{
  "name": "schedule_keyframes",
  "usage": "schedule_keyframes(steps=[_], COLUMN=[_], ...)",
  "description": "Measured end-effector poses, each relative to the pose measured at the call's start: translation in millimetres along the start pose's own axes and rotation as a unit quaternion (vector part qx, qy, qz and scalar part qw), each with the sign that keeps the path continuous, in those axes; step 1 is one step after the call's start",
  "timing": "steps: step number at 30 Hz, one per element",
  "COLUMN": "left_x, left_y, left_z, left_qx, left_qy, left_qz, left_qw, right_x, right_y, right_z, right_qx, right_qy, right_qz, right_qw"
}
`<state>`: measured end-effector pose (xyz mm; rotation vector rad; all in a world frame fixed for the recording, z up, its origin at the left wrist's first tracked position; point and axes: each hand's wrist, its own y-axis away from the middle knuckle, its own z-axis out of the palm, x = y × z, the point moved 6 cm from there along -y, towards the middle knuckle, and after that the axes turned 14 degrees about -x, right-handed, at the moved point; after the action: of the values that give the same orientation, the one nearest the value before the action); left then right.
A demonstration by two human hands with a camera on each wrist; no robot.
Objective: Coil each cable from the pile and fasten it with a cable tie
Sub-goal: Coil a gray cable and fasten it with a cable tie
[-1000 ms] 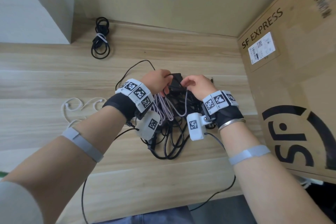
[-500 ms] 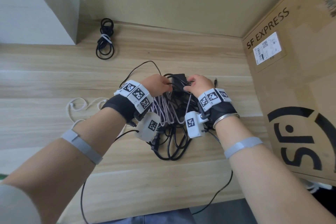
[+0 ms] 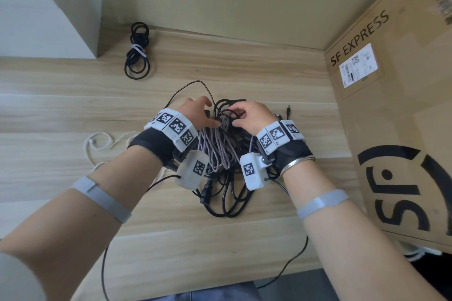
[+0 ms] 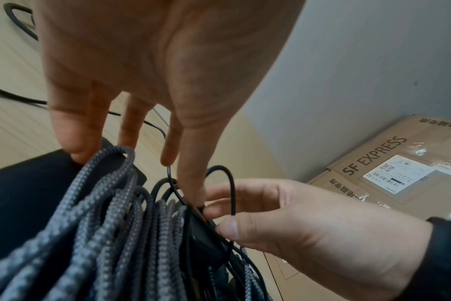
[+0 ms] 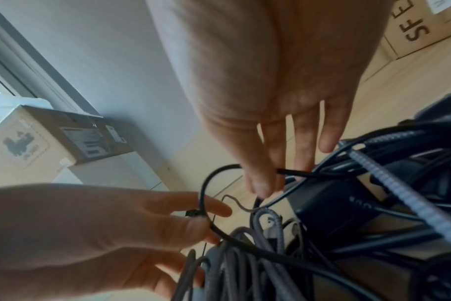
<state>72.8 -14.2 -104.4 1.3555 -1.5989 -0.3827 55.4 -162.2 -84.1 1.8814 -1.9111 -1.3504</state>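
Cable pile (image 3: 223, 166): right hand (image 3: 252, 117) now pinches thin black cable (image 4: 231, 189); left hand (image 3: 195, 115) released.

Woven-cloth cable (image 3: 217, 151), matt wood table (image 3: 73, 110)

We see bare forearms, each ringed by a grey band (image 3: 101, 199). Just beyond each band sits a black wrist wrap (image 3: 156, 144) topped with white blocks (image 3: 175, 127) bearing black-and-white square codes — plus a silver bangle (image 3: 297, 162) on the right wrist.
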Motion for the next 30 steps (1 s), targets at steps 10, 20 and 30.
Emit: schedule_keyframes(steps=[10, 20, 30], left_x=[12, 34, 66], left_y=[-1, 4, 12], left_z=[2, 8, 20], left_qx=[0.02, 0.008, -0.001], left_qy=[-0.005, 0.012, 0.06], left_qz=[0.074, 0.109, 0.142], left_qw=[0.997, 0.994, 0.988], right_x=[46, 34, 20], right_y=[14, 33, 45], right_z=[-13, -20, -30], right_qx=[0.034, 0.03, 0.093], right_qy=[-0.006, -0.085, -0.148], right_qz=[0.178, 0.062, -0.043], right_qw=[0.983, 0.994, 0.984])
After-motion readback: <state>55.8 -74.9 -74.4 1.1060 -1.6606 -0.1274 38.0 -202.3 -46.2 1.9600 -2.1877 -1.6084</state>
